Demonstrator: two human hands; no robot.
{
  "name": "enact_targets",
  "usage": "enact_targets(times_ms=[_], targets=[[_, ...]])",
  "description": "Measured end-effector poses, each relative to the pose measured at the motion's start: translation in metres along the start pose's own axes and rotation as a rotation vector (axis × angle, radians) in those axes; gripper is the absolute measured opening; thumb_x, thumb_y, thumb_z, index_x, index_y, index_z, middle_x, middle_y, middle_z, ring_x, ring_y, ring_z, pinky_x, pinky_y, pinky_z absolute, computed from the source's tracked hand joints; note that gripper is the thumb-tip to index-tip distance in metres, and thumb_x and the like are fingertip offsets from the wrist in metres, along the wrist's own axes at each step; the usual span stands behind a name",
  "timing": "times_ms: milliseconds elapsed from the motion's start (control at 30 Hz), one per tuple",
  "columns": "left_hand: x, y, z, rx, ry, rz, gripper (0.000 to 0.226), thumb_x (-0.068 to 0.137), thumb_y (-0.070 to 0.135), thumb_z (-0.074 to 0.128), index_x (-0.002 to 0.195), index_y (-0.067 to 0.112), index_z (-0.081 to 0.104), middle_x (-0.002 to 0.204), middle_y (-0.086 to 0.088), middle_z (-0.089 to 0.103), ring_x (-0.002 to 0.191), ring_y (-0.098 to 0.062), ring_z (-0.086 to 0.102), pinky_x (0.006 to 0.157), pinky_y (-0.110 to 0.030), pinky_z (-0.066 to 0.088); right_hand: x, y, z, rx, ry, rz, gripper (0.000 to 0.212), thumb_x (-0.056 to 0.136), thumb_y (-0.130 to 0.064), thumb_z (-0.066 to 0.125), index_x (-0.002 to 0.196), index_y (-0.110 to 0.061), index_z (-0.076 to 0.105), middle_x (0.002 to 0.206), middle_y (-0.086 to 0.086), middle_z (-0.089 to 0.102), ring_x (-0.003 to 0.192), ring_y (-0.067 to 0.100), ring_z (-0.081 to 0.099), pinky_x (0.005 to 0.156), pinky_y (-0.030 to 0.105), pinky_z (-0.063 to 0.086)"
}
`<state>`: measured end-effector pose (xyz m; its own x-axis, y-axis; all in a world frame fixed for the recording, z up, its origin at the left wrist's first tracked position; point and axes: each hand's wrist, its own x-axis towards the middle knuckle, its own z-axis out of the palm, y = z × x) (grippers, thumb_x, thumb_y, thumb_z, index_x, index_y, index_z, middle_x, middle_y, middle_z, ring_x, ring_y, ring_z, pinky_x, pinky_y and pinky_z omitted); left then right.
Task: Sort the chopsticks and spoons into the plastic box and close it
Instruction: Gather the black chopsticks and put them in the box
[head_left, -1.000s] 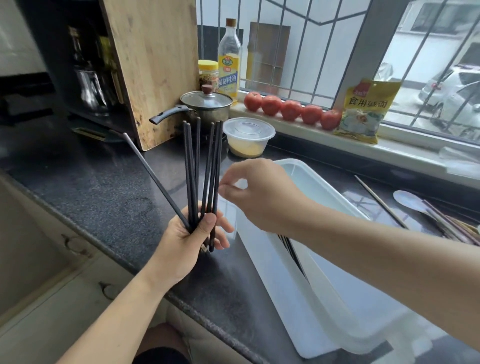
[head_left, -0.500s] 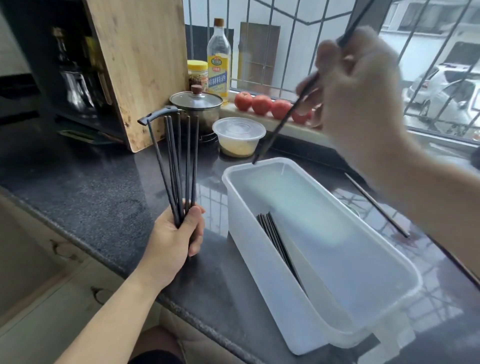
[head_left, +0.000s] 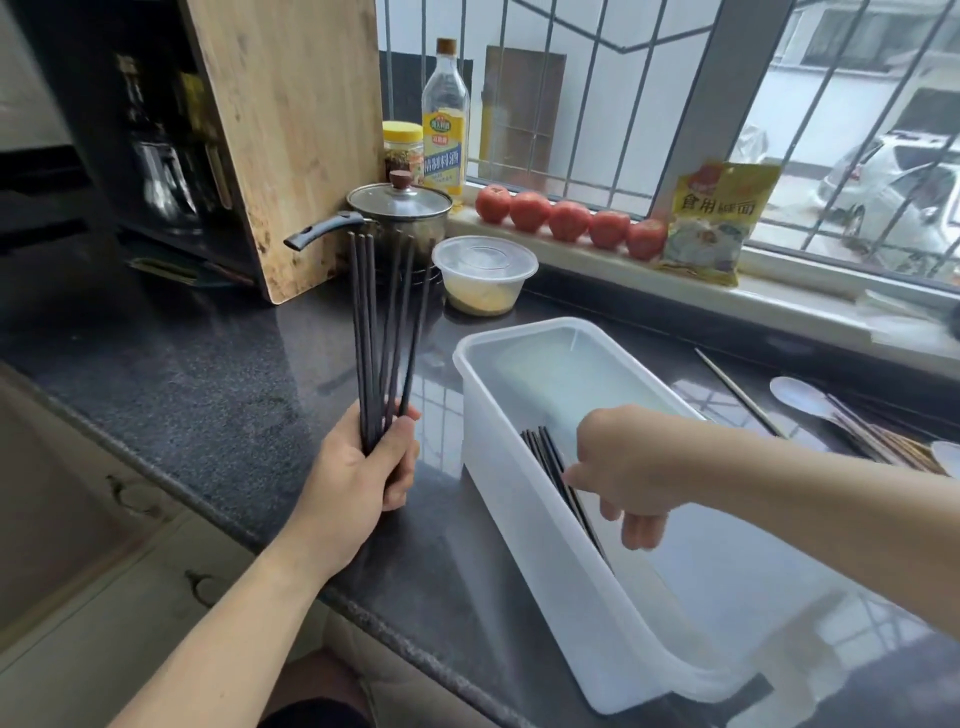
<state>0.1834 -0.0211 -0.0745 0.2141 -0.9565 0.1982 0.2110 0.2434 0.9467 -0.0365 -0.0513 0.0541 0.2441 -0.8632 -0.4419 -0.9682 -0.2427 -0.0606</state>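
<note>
My left hand (head_left: 358, 478) grips a bundle of several black chopsticks (head_left: 384, 332), held upright over the dark counter to the left of the box. The white translucent plastic box (head_left: 498, 483) stands open on the counter, with no lid in view. Several black chopsticks (head_left: 544, 451) lie along its near wall. My right hand (head_left: 623, 467) is down inside the box, with thumb and forefinger pinching a chopstick at that pile. More chopsticks (head_left: 883, 447) and a white spoon (head_left: 795, 395) lie on the counter at the far right.
A lidded pot (head_left: 400, 208) with a black handle and a round plastic container (head_left: 483, 273) stand behind the bundle. A wooden cutting board (head_left: 291, 130) leans at the back left. Tomatoes (head_left: 569, 221), bottles and a yellow packet (head_left: 717, 218) line the windowsill.
My right hand came down from high above the box, carrying one black chopstick, and now sits low inside the box at the pile. My left hand keeps the bundle upright.
</note>
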Motion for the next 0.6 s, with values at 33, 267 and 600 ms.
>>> enact_targets(times_ms=[33, 267, 600], targets=[[0.000, 0.000, 0.000, 0.008, -0.005, 0.012, 0.020, 0.092, 0.027, 0.058, 0.102, 0.011, 0.058, 0.065, -0.007, 0.051, 0.047, -0.017, 0.036, 0.045, -0.028, 0.027, -0.003, 0.001, -0.002, 0.031, -0.008, -0.015, 0.030, 0.100, -0.028, 0.054, 0.079, -0.011, 0.063, 0.071, 0.003, 0.072, 0.052, 0.013, 0.066, 0.054, 0.023, 0.059], [0.000, -0.002, -0.002, 0.010, -0.057, 0.061, 0.023, 0.096, 0.026, 0.054, 0.108, 0.008, 0.063, 0.077, -0.007, 0.069, 0.062, -0.019, 0.060, 0.060, -0.027, 0.048, -0.024, -0.022, -0.037, 0.458, 0.475, -0.289, 0.019, 0.099, -0.019, 0.055, 0.090, -0.021, 0.072, 0.081, -0.004, 0.075, 0.067, 0.012, 0.073, 0.067, 0.039, 0.064], [-0.003, 0.006, 0.000, -0.030, -0.095, 0.083, 0.021, 0.096, 0.026, 0.052, 0.093, 0.029, 0.073, 0.073, -0.003, 0.067, 0.063, -0.020, 0.060, 0.066, -0.029, 0.050, -0.008, -0.087, -0.021, 0.157, 0.432, -0.431, 0.030, 0.105, -0.029, 0.048, 0.113, -0.015, 0.072, 0.119, 0.004, 0.066, 0.119, 0.023, 0.047, 0.092, 0.029, 0.025]])
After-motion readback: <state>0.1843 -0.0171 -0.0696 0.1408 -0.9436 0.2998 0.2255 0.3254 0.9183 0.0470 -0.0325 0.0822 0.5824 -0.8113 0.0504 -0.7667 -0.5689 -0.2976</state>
